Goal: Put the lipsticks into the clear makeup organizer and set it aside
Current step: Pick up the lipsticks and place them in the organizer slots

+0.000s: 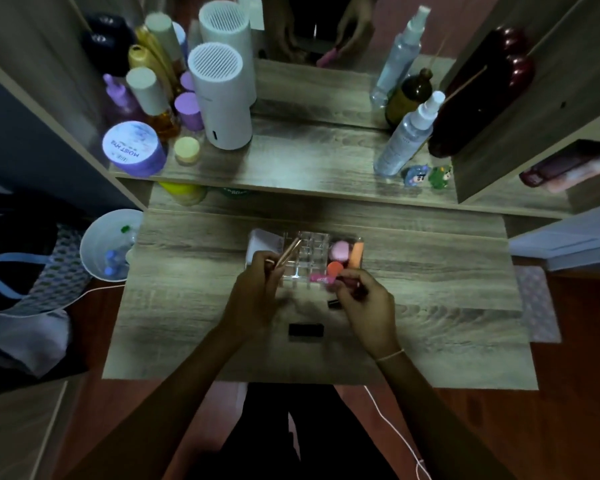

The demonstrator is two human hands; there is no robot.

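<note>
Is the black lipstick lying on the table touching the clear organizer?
Apart. The head view shows the black lipstick lying alone on the table, with bare wood between it and the clear organizer farther back.

Desk [430,306]: grey-brown wood grain. Organizer [309,258]: clear, gridded. Sponges in it: pink [340,251], orange [335,269], peach [356,255]. Lipsticks: rose-gold [289,252]; bright pink [321,279]; black [306,330]. Jar [132,148]: lilac, white lid with mirrored print. Canister [222,98]: white, slotted top. Spray bottle [407,136]: clear, white cap. Figurines: blue [417,174], green [441,174]. Bin [94,244]: white. Bag [49,271]: grey-white lattice, blue handle. Floor [586,375]: red-brown.
</note>
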